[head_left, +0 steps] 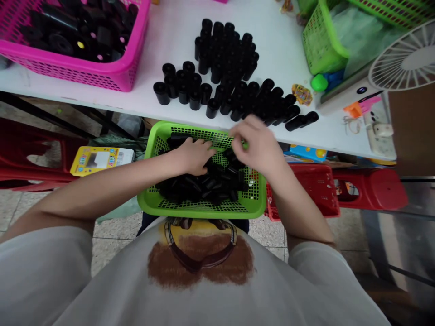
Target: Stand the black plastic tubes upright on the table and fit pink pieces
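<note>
A green mesh basket (202, 209) full of loose black plastic pieces (212, 183) sits against my body, below the table edge. Inside it, my left hand (194, 156) lies over the pieces with fingers spread, nothing visibly gripped. Over the basket's far right rim is my right hand (254, 142), slightly blurred, its fingers curled in; whatever they hold is hidden. Just beyond it, on the table, several short black cylinders (212, 108) stand upright in a packed group. A couple at the right end, including one black cylinder (295, 122), look tilted or lying.
On the white table (278, 50), a pink basket (131, 68) of black parts stands at left. A green basket (322, 45) with a plastic bag and a white fan (404, 59) are at right. Red stools (387, 189) and a yellow box (98, 160) sit below.
</note>
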`<control>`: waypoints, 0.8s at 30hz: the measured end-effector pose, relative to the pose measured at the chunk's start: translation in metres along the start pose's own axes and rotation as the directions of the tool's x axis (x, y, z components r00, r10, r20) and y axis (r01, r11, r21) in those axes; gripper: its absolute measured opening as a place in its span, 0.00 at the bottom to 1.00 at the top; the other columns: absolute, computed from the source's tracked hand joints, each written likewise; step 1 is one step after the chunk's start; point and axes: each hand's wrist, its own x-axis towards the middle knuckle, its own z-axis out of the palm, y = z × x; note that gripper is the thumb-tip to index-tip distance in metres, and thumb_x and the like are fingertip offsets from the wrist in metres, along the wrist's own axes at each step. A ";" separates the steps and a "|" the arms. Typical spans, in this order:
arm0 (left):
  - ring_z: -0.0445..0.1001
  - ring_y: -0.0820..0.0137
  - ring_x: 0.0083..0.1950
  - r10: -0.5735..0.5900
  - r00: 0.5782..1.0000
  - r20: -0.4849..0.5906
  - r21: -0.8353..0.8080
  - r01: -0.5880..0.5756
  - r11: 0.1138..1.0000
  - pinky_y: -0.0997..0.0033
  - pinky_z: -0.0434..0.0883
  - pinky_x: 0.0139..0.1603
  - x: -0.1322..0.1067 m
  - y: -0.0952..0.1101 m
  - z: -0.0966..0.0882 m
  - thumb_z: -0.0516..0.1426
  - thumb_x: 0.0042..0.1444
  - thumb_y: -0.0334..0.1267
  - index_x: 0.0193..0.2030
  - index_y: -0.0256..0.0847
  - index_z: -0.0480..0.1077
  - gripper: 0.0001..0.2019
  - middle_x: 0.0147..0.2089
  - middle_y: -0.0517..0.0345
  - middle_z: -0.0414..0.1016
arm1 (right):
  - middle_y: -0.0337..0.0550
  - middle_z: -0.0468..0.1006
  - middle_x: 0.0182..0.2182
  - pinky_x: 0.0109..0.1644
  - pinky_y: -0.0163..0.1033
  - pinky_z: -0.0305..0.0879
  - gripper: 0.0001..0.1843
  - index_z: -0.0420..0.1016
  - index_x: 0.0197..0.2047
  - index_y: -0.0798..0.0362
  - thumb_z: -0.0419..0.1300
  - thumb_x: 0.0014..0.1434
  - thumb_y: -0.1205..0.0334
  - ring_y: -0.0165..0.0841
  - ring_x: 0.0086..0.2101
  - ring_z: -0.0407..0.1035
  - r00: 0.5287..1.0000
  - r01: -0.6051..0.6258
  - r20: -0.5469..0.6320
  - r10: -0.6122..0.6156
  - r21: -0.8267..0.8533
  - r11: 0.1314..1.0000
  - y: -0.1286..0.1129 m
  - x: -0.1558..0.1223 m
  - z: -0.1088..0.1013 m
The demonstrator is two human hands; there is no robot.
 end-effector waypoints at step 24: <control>0.73 0.68 0.37 -0.048 0.888 -0.457 -0.783 -0.376 0.495 0.67 0.73 0.44 0.001 -0.004 0.009 0.69 0.55 0.52 0.30 0.40 0.70 0.19 0.35 0.58 0.71 | 0.56 0.72 0.58 0.55 0.50 0.76 0.21 0.70 0.61 0.51 0.64 0.66 0.63 0.40 0.42 0.78 0.853 -0.305 0.429 0.297 -0.053 0.951 0.041 -0.018 0.073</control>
